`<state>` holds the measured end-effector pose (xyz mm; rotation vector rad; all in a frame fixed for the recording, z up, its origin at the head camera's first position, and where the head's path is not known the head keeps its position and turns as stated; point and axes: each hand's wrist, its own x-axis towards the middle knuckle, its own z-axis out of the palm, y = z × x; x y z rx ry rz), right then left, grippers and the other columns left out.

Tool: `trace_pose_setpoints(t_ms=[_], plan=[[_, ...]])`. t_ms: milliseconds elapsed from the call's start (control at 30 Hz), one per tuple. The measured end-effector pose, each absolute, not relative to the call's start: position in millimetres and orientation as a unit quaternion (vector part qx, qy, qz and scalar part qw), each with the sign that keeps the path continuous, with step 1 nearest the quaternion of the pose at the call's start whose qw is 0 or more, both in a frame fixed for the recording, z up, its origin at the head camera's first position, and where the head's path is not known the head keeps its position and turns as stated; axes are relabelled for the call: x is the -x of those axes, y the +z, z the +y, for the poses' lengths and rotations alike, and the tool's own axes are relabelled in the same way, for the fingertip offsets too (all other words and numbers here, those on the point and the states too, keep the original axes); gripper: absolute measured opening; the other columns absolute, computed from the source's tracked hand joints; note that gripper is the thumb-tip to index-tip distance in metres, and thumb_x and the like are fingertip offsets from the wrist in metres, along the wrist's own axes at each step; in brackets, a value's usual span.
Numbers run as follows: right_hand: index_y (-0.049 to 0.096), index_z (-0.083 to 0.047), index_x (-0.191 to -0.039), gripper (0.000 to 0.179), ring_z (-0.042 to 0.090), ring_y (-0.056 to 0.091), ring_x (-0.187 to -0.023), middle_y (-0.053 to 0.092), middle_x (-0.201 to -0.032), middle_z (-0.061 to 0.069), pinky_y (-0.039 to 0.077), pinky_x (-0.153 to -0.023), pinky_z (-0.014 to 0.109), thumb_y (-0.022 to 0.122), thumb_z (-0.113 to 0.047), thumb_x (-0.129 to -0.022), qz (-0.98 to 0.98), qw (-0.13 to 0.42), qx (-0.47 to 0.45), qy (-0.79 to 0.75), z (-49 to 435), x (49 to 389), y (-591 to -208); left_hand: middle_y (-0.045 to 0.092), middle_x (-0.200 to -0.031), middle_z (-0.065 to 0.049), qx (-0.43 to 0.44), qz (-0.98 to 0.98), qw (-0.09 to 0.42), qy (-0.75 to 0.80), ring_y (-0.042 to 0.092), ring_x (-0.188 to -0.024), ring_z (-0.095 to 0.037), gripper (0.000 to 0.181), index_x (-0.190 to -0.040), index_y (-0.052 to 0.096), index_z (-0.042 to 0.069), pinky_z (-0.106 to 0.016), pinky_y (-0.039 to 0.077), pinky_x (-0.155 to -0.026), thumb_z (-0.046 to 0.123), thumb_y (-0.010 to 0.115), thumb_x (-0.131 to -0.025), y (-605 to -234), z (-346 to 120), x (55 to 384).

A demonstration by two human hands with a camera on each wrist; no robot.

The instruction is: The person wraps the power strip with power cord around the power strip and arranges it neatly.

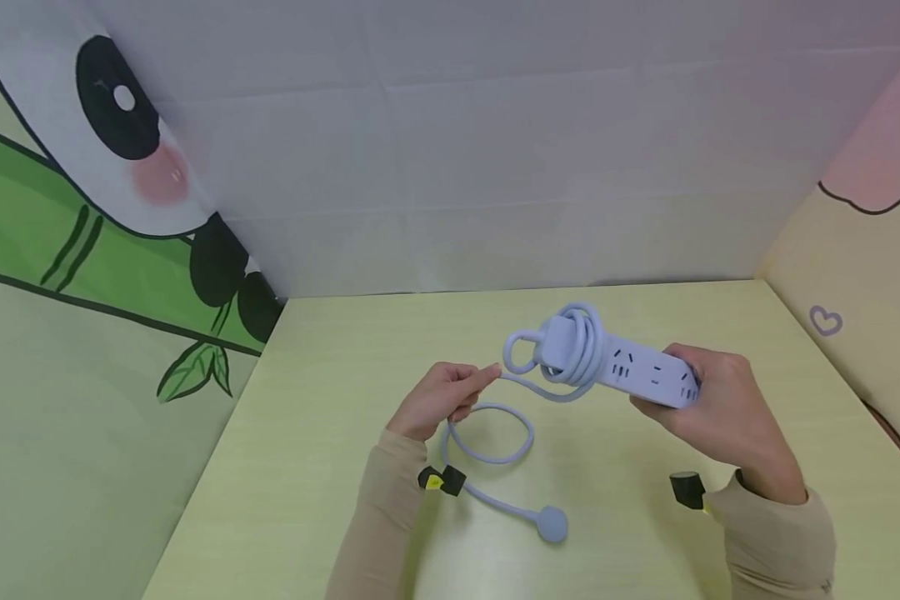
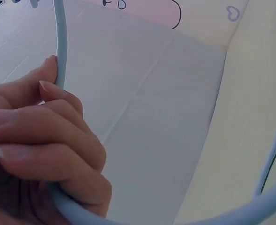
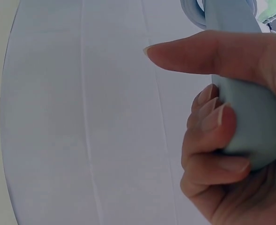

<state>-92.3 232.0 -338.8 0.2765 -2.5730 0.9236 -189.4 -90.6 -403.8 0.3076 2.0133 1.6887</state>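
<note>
A white power strip (image 1: pixel 648 371) is held above the table by my right hand (image 1: pixel 727 408), which grips its right end. Several turns of its cord (image 1: pixel 587 354) are wound round the strip's left end. My left hand (image 1: pixel 446 396) pinches the cord between thumb and forefinger, left of the strip. In the left wrist view, the cord (image 2: pixel 61 42) runs up from the fingertips and leaves below the curled fingers. The loose length loops down to a round plug (image 1: pixel 552 524) near the table's front. In the right wrist view, fingers wrap round the strip's smooth body (image 3: pixel 252 117).
The pale yellow table (image 1: pixel 330 350) lies under both hands. A plain white wall panel (image 1: pixel 495 167) stands behind it, with cartoon-painted panels (image 1: pixel 60 417) at the left and right. A black-and-yellow strap piece (image 1: pixel 442 481) is by the left wrist.
</note>
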Motion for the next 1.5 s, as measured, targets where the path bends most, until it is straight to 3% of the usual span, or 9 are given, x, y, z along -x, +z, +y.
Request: trace_pose_setpoints(t_ms=[333, 667, 833, 1000, 1233, 1500], plan=[[0.067, -0.022, -0.083, 0.035, 0.004, 0.056, -0.065, 0.067, -0.077, -0.011, 0.044, -0.059, 0.023, 0.093, -0.008, -0.065, -0.915, 0.171, -0.154, 0.332, 228, 94, -344, 0.031, -0.056, 0.006, -0.105, 0.749, 0.234, 0.611, 0.028, -0.047, -0.011, 0.049, -0.062, 0.046, 0.012, -0.023, 0.027, -0.050, 0.037, 0.068, -0.097, -405, -92, 190], [0.070, -0.023, -0.102, 0.037, 0.003, 0.062, -0.076, 0.071, -0.092, -0.010, 0.050, -0.068, 0.023, 0.092, -0.017, -0.073, -0.903, 0.110, -0.205, 0.361, 229, 97, -344, 0.032, -0.054, 0.007, -0.080, 0.754, 0.201, 0.620, 0.027, -0.046, -0.010, 0.051, -0.061, 0.048, 0.011, -0.023, 0.025, -0.049, 0.042, 0.071, -0.094, -406, -100, 194], [0.070, -0.021, -0.124, 0.056, 0.001, 0.065, -0.085, 0.075, -0.109, -0.004, 0.051, -0.073, 0.021, 0.092, -0.014, -0.073, -0.900, 0.110, -0.224, 0.357, 231, 99, -344, 0.030, -0.054, 0.006, -0.064, 0.755, 0.179, 0.628, 0.026, -0.048, -0.011, 0.051, -0.060, 0.046, 0.013, -0.023, 0.024, -0.050, 0.041, 0.071, -0.094, -407, -106, 195], [0.069, -0.023, -0.127, 0.059, 0.003, 0.064, -0.086, 0.074, -0.111, -0.005, 0.051, -0.073, 0.021, 0.091, -0.012, -0.074, -0.894, 0.102, -0.236, 0.367, 232, 100, -346, 0.029, -0.054, 0.005, -0.063, 0.746, 0.177, 0.639, 0.026, -0.050, -0.012, 0.051, -0.062, 0.046, 0.013, -0.024, 0.024, -0.052, 0.044, 0.072, -0.093, -406, -109, 195], [0.065, -0.029, -0.133, 0.066, 0.005, 0.067, -0.088, 0.073, -0.117, -0.010, 0.053, -0.074, 0.021, 0.090, -0.011, -0.075, -0.880, 0.071, -0.245, 0.399, 232, 102, -350, 0.030, -0.059, 0.006, -0.075, 0.695, 0.221, 0.680, 0.029, -0.051, -0.008, 0.028, -0.092, 0.066, 0.006, -0.022, 0.022, -0.052, 0.031, 0.059, -0.104, -402, -114, 199], [0.069, -0.031, -0.125, 0.056, 0.008, 0.065, -0.081, 0.073, -0.104, -0.012, 0.054, -0.070, 0.024, 0.090, -0.014, -0.076, -0.868, 0.044, -0.252, 0.426, 229, 103, -353, 0.047, -0.073, 0.004, -0.080, 0.632, 0.268, 0.722, 0.039, -0.059, -0.006, 0.035, -0.120, 0.064, -0.009, -0.018, 0.031, -0.056, 0.022, 0.054, -0.106, -394, -119, 197]])
